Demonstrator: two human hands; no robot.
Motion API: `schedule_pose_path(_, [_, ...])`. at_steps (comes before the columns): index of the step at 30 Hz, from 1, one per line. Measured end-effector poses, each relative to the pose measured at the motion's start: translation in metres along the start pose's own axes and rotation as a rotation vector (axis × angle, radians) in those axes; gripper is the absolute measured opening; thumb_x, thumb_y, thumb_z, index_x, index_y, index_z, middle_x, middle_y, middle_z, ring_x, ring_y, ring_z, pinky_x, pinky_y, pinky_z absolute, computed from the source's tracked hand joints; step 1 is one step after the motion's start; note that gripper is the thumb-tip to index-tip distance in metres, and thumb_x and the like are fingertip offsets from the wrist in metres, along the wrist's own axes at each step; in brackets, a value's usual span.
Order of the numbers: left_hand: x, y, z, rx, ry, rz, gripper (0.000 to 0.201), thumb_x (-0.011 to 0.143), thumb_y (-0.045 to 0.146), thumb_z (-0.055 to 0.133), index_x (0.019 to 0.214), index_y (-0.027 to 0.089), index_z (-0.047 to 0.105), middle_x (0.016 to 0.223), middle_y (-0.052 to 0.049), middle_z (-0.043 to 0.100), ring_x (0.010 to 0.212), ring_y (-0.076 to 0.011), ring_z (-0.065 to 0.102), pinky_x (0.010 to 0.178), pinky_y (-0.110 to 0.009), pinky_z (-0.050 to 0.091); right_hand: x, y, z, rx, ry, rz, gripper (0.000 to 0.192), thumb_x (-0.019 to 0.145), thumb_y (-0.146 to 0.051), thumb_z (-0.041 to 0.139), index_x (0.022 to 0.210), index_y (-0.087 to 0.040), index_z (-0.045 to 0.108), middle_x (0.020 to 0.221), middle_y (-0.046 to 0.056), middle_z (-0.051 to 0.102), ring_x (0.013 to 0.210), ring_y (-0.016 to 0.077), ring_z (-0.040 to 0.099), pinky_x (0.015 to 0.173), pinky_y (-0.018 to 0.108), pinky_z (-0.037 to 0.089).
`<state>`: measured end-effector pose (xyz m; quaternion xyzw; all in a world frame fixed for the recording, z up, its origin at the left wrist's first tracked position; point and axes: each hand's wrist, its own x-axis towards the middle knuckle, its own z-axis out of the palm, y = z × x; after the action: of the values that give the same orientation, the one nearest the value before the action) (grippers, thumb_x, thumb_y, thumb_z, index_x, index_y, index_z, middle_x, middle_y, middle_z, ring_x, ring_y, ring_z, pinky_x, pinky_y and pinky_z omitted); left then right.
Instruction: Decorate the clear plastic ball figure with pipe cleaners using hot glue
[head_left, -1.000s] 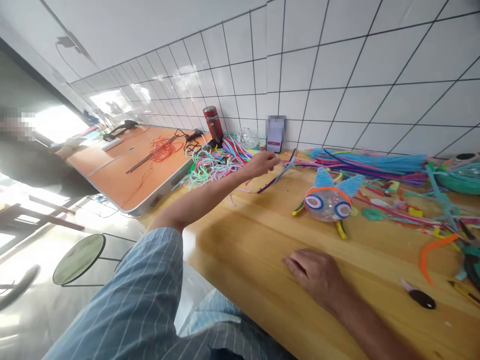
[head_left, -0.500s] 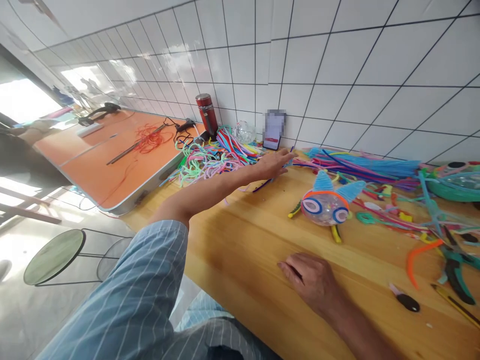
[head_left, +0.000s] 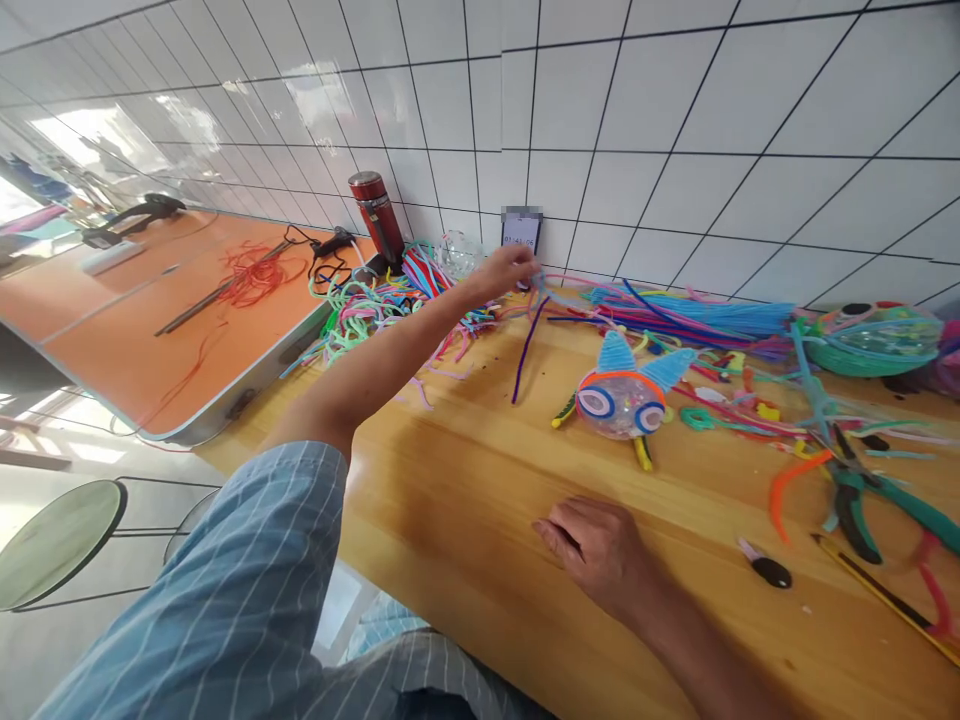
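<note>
At the back of the wooden table, my left hand is closed in a pinch on thin pipe cleaners, pale blue and pink where they show. A dark purple pipe cleaner slants down the table just below it. My right hand rests on the wood, fingers curled, with nothing visible in it. Beyond that hand stands a clear plastic ball figure with blue ears, ringed eyes, an orange band and yellow-and-black feet.
Tangled pipe cleaners lie left, near a red flask. Straight bundles run along the tiled wall. A phone leans there. Right are green-handled pliers, a pencil and a green-based clear figure. An orange table adjoins left.
My left hand was stretched out with extended fingers; now it is bent into a pinch. The pipe cleaners beside it have shifted. The view has swung right; my right hand stays resting.
</note>
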<state>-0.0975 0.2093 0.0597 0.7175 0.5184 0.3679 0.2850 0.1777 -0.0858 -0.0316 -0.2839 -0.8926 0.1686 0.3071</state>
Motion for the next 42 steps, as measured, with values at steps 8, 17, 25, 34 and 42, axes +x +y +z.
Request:
schedule_pose_path(8, [0.000, -0.010, -0.016, -0.330, 0.180, -0.192, 0.026, 0.095, 0.029, 0.069, 0.079, 0.022, 0.050, 0.053, 0.010, 0.038, 0.046, -0.0068, 0.035, 0.049, -0.023, 0.034, 0.000, -0.001, 0.000, -0.005, -0.035, 0.033, 0.039, 0.109, -0.024, 0.052, 0.070, -0.022, 0.056, 0.063, -0.002, 0.060, 0.058, 0.0102, 0.052, 0.061, 0.028, 0.035])
schedule_pose_path(17, [0.006, 0.010, -0.019, -0.494, 0.288, -0.215, 0.025, 0.091, 0.038, 0.077, 0.085, 0.023, 0.057, 0.049, 0.012, 0.024, 0.044, -0.0082, 0.022, 0.045, -0.026, 0.022, -0.003, 0.001, 0.003, -0.003, -0.028, 0.040, 0.039, 0.109, -0.026, 0.053, 0.071, -0.021, 0.058, 0.063, -0.002, 0.059, 0.059, 0.0111, 0.050, 0.062, 0.028, 0.033])
schedule_pose_path(25, [-0.011, 0.044, -0.025, -0.545, 0.357, -0.186, 0.032, 0.095, 0.051, 0.076, 0.083, 0.025, 0.061, 0.050, 0.010, 0.018, 0.049, -0.0097, 0.020, 0.049, -0.030, 0.018, -0.003, 0.001, 0.003, -0.008, -0.024, 0.064, 0.040, 0.109, -0.028, 0.053, 0.071, -0.021, 0.059, 0.063, -0.002, 0.059, 0.060, 0.0111, 0.050, 0.062, 0.028, 0.033])
schedule_pose_path(34, [-0.158, 0.138, -0.007, -0.561, 0.223, 0.039, 0.032, 0.091, 0.052, 0.079, 0.085, 0.021, 0.071, 0.049, 0.009, 0.031, 0.042, -0.0058, 0.026, 0.043, -0.023, 0.022, -0.001, -0.007, -0.012, 0.324, 0.179, 0.266, 0.031, 0.108, -0.045, 0.054, 0.121, -0.020, 0.065, 0.078, -0.001, 0.066, 0.063, 0.0117, 0.057, 0.061, 0.026, 0.044])
schedule_pose_path(42, [-0.230, 0.130, 0.035, -0.491, -0.070, 0.143, 0.050, 0.084, 0.067, 0.081, 0.088, 0.017, 0.087, 0.082, -0.007, 0.083, 0.067, -0.0152, 0.071, 0.065, -0.025, 0.059, 0.021, -0.044, -0.029, 0.816, 0.367, 0.610, 0.057, 0.095, -0.072, 0.062, 0.123, -0.023, 0.066, 0.086, 0.001, 0.063, 0.064, 0.0127, 0.053, 0.057, 0.027, 0.042])
